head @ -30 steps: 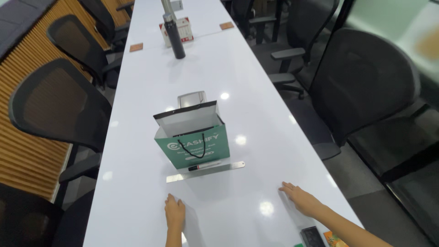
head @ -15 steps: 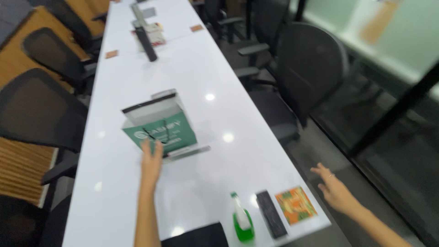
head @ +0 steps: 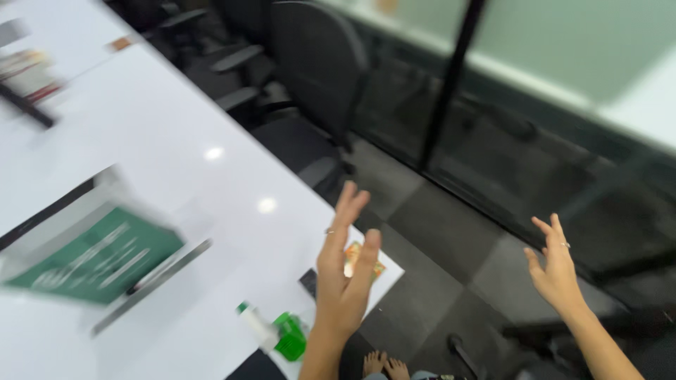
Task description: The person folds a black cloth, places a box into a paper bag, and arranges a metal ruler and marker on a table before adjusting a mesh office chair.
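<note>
Since half a second ago my left hand [head: 345,271] has come off the green-and-white paper bag [head: 88,246] and lifted, fingers spread wide and holding nothing, above the near corner of the white table [head: 204,183]. My right hand [head: 556,271] hangs open and empty over the dark floor, well apart from the table. I see the bag blurred at the left, with a green spray bottle [head: 278,334] near the left wrist.

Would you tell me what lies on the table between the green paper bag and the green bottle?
In the head view, a flat grey metal bar lies between the green paper bag and the green bottle; otherwise bare white table.
</note>
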